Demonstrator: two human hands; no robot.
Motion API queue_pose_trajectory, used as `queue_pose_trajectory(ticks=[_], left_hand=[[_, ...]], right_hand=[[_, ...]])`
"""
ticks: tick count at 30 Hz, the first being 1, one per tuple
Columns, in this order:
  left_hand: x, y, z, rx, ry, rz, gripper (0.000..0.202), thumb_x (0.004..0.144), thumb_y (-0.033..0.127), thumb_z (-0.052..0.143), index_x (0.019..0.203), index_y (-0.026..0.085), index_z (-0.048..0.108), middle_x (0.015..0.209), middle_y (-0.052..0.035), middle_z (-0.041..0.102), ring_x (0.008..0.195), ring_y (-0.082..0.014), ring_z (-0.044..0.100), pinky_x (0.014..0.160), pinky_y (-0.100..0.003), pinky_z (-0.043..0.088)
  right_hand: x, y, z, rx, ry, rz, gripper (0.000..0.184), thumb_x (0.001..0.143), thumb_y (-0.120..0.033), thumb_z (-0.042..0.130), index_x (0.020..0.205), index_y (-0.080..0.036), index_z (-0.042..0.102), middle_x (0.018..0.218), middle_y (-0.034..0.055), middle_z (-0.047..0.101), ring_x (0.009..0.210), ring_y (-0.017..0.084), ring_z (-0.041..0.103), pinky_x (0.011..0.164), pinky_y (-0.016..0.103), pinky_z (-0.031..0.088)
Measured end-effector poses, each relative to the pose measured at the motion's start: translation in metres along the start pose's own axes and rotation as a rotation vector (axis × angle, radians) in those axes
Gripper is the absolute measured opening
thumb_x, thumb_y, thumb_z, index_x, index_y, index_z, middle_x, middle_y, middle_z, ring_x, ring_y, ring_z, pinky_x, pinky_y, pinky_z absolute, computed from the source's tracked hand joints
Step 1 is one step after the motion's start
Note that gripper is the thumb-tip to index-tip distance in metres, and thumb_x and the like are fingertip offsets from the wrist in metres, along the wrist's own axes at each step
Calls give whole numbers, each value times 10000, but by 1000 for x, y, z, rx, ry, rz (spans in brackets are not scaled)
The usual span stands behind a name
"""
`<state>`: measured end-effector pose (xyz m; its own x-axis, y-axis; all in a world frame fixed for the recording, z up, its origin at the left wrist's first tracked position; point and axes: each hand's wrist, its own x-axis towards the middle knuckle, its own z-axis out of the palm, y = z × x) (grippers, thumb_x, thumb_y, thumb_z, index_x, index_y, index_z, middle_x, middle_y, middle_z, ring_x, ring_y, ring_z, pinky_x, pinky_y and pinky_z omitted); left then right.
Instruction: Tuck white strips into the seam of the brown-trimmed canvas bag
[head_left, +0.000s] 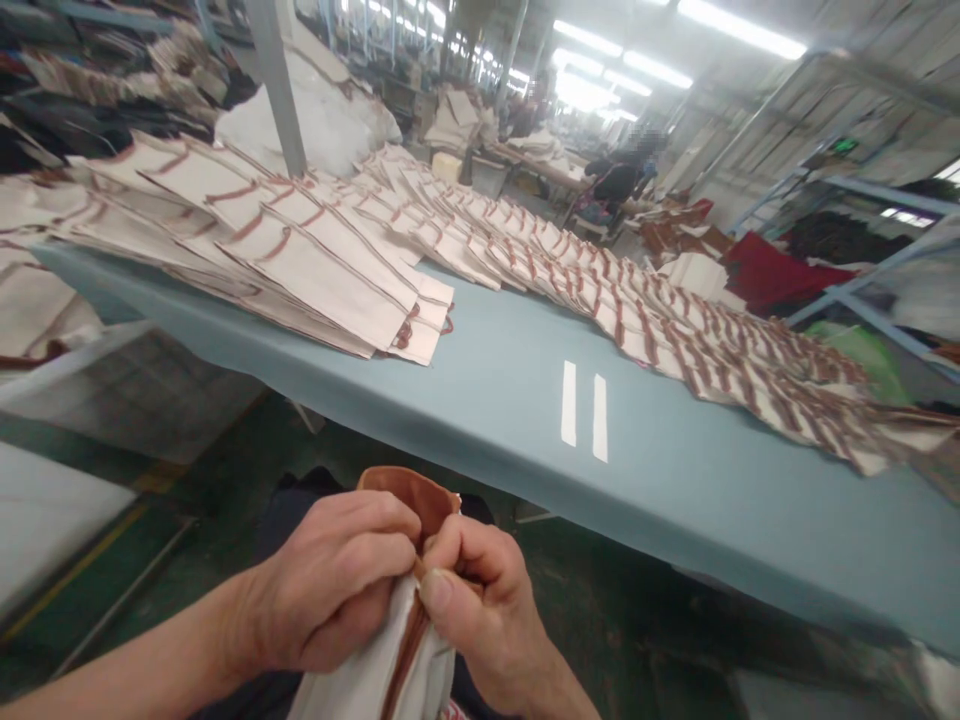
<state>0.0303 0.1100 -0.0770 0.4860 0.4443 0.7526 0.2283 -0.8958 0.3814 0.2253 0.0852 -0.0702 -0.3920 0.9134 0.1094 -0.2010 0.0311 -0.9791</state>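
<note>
Closely pinched at the brown seam

Both hands are clenched on a cream canvas piece (379, 655), held up off the table over the person's dark trousers (304, 495). The left hand (326, 585) wraps its fingers over the top of the fold, and the right hand (487, 605) presses in from the other side, its right thumb (436, 592) bearing on the brown binding (409, 640) where it meets the tan lining (409, 505). (The exact edge under the fingertips is hidden by the hands.) A pinch this close to the binding gives good control: keeping both hands tight together and the thumb flat should stop the layers creeping apart.

Just ahead lies the blue-grey table (675, 490), with two white tape strips (580, 410) on its surface. Stacked cream panels (262, 250) with brown trim run along it in a long overlapping row. Far off, a seated person (619, 180) works in the background.
</note>
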Motion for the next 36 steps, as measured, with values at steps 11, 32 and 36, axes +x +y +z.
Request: queue_pose_trajectory(ticks=[11, 32, 36], left_hand=[[43, 22, -40, 25, -325, -190, 566, 1233, 389, 168, 795, 254, 499, 707, 45, 608, 617, -163, 562, 644, -326, 418], [23, 7, -32, -771, -441, -745, 629, 1091, 765, 493, 783, 217, 486, 742, 60, 417, 665, -129, 374, 580, -249, 318], [13, -2, -32, -855, -440, -788, 619, 1073, 769, 532, 801, 215, 492, 753, 64, 395, 665, -126, 346, 577, -239, 303]], right_hand=[[11, -46, -19, -636, -172, -377, 344, 1131, -390, 649, 841, -207, 665, 691, -40, 654, 571, 93, 506, 600, 219, 406], [4, -34, -20, -322, -162, -138, 246, 1045, -321, 723, 830, -201, 726, 702, -45, 637, 605, 97, 512, 606, 222, 390], [4, -38, -25, -415, -201, -100, 197, 1035, -222, 617, 937, -205, 787, 764, -24, 694, 639, 109, 538, 635, 231, 406]])
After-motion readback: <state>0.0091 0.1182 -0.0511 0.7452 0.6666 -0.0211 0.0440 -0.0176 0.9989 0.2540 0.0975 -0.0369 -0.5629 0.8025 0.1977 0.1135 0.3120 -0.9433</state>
